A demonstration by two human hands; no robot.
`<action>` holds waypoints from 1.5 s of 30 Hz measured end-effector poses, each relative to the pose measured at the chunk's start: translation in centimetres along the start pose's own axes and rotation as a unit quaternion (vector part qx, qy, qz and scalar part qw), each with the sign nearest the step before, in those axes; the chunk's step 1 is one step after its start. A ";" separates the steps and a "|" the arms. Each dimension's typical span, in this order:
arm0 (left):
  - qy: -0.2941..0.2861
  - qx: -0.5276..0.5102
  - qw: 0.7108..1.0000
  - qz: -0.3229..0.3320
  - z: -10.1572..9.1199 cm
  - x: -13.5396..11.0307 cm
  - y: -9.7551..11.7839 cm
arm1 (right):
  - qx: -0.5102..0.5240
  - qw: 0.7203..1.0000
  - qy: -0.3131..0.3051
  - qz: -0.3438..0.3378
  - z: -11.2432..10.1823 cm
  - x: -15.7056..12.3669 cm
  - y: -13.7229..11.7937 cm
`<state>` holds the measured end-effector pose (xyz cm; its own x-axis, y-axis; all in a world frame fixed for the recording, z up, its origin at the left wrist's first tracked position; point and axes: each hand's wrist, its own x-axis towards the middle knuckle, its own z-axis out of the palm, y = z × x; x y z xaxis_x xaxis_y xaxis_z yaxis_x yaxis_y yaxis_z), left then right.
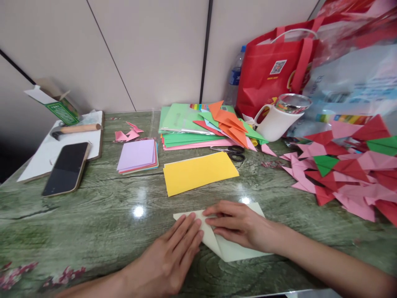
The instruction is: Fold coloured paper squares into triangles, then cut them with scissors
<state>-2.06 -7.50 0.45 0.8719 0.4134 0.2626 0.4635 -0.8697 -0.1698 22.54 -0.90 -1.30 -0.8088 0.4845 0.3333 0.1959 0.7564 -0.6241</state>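
Observation:
A cream paper sheet [231, 248], partly folded, lies on the green marbled table [108, 211] near its front edge. My left hand [173, 258] rests flat on the sheet's left corner, fingers stretched out together. My right hand [238, 225] lies flat across the middle of the sheet, fingers extended and pressing on the fold. Neither hand grips anything. Just beyond the hands lies a yellow sheet [198, 171].
A lilac-topped paper pad [138, 155], a stack of coloured sheets [192, 128], scissors [232, 152] and a white mug [277, 120] stand behind. Folded pink, red and green pieces [347, 169] pile at right. A phone [66, 167] and clipboard [46, 153] lie at left; a red bag [279, 70] at back.

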 end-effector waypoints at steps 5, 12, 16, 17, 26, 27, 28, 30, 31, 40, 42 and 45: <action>0.035 0.004 0.999 -0.005 -0.3 -0.3 0.1 | -0.019 1.000 0.018 -0.007 0.1 0.1 -0.1; 0.059 0.016 0.998 -0.014 -0.1 0.0 0.1 | -0.055 0.997 0.045 -0.040 0.3 0.0 -0.1; 0.064 0.010 0.998 -0.022 0.0 0.3 0.1 | -0.059 0.996 0.053 -0.042 0.2 -0.1 -0.1; 0.064 0.010 0.998 -0.025 0.0 0.4 0.1 | -0.059 0.996 0.051 -0.039 0.2 -0.2 -0.1; 0.055 0.019 0.998 -0.022 0.0 0.4 0.0 | -0.058 0.997 0.038 -0.028 0.3 -0.4 0.1; 0.051 0.021 0.998 -0.019 0.0 0.3 0.0 | -0.057 0.997 0.037 -0.028 0.3 -0.4 0.1; 0.045 0.023 0.999 -0.017 0.0 0.3 0.0 | -0.057 0.997 0.037 -0.029 0.3 -0.4 0.1; 0.037 0.023 0.999 -0.016 0.0 0.2 0.1 | -0.060 0.997 0.036 -0.030 0.2 -0.3 0.1; 0.036 0.021 0.999 -0.016 0.0 0.2 0.1 | -0.064 0.997 0.033 -0.031 0.2 -0.3 0.0; 0.028 0.008 1.000 -0.008 0.0 0.2 -0.1 | -0.089 0.994 0.022 -0.052 0.1 -0.3 -0.2; 0.028 0.001 1.000 -0.008 0.2 0.0 -0.2 | -0.099 0.993 0.015 -0.056 0.1 -0.3 -0.2; 0.035 -0.008 0.999 -0.014 0.4 -0.1 -0.1 | -0.102 0.993 0.015 -0.053 0.1 -0.3 -0.2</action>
<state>-2.14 -7.36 0.02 0.8451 0.4180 0.3333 0.4844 -0.8624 -0.1467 22.72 -1.24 -1.36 -0.8145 0.4078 0.4128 0.2214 0.8760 -0.4285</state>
